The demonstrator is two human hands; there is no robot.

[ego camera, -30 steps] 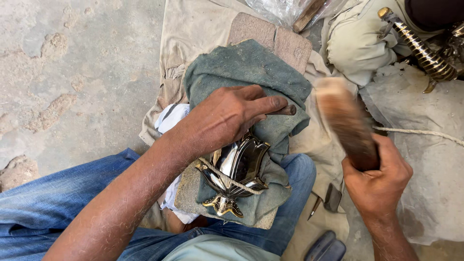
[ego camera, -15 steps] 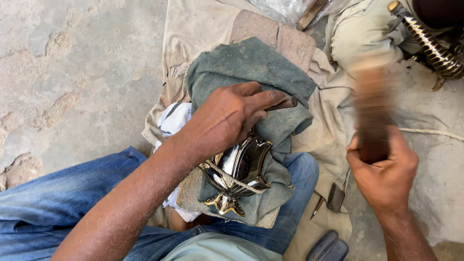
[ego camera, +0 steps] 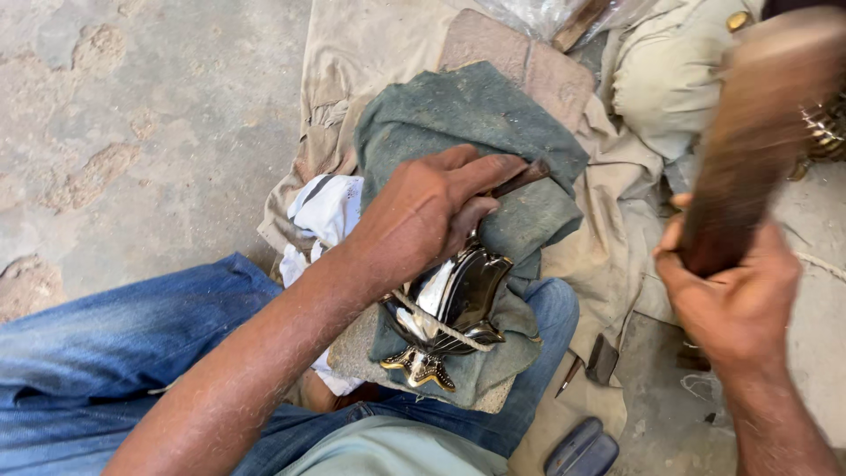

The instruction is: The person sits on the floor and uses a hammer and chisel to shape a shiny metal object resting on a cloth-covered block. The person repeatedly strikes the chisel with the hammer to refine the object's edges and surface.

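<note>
Left hand (ego camera: 423, 220), centre of frame: fingers curled around a thin dark metal rod (ego camera: 520, 179), tip pressed at the top of one shiny silver-and-brass moulded metal piece (ego camera: 449, 308). The piece is tied with cord and lies on a grey-green cloth pad (ego camera: 467, 115) over the lap.

Right hand (ego camera: 731, 300), right edge: fist closed around one blurred brown wooden mallet (ego camera: 749, 132).

Around: beige cloth sheet (ego camera: 608, 256), white striped rag (ego camera: 326, 207), two small dark tools (ego camera: 595, 361) lower centre-right, concrete floor (ego camera: 132, 132) at left.

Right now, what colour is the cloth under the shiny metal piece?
Dull grey-green cloth, seen in the head view, beneath the metal piece.
</note>
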